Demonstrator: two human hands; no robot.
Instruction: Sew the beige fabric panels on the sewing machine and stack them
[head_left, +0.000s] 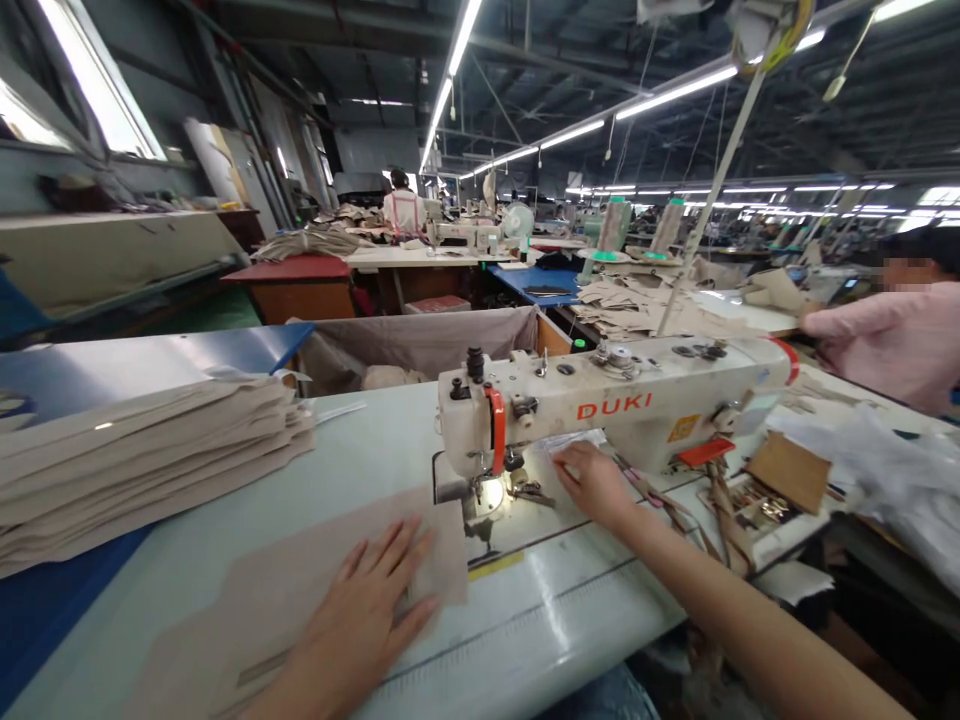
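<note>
My left hand (pixel 375 590) lies flat with its fingers spread on a beige fabric panel (pixel 292 575), just left of the needle area of a white sewing machine (pixel 555 410). A narrow slit-like mark shows in the panel near my wrist. Beyond the needle, my right hand (pixel 596 485) reaches under the machine's arm, its thumb and fingertips pinched together at a thin whitish plastic strip (pixel 574 440). The presser foot (pixel 486 488) sits over the lit needle plate, and no fabric is under it.
A thick stack of beige fabric panels (pixel 150 450) is on the left. Right of the machine are scissors (pixel 645 485), an open box of small metal parts (pixel 772 505) and crumpled clear plastic (pixel 885 470). A co-worker in pink (pixel 892 340) sits at the far right.
</note>
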